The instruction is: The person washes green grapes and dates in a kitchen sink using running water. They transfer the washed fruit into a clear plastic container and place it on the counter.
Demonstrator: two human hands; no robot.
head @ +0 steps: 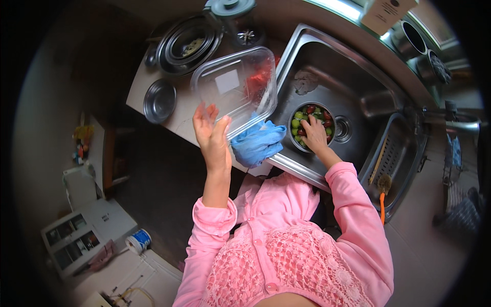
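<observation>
With its fingers and thumb at the near end, my left hand [213, 134] holds a clear plastic container [234, 92] tilted over the counter. My right hand [316, 134] reaches into a round metal bowl [333, 115] of green and red grapes [295, 123] in the sink; its fingertips are among the fruit, and whether they grip any is hidden. The bowl sits in the stainless steel sink [326, 92] beside the drain [342, 129]. A blue cloth [257, 144] lies at the counter's edge, just below the container. A wet, greyish scrap [305, 82] lies in the sink behind the bowl.
Nested metal bowls [170, 65], a small metal bowl [160, 101] and a lidded blender jar [234, 19] stand on the left counter [180, 122]. Right of the basin, a drainer section holds an orange-handled brush [383, 188]. The faucet [460, 124] juts in at the right.
</observation>
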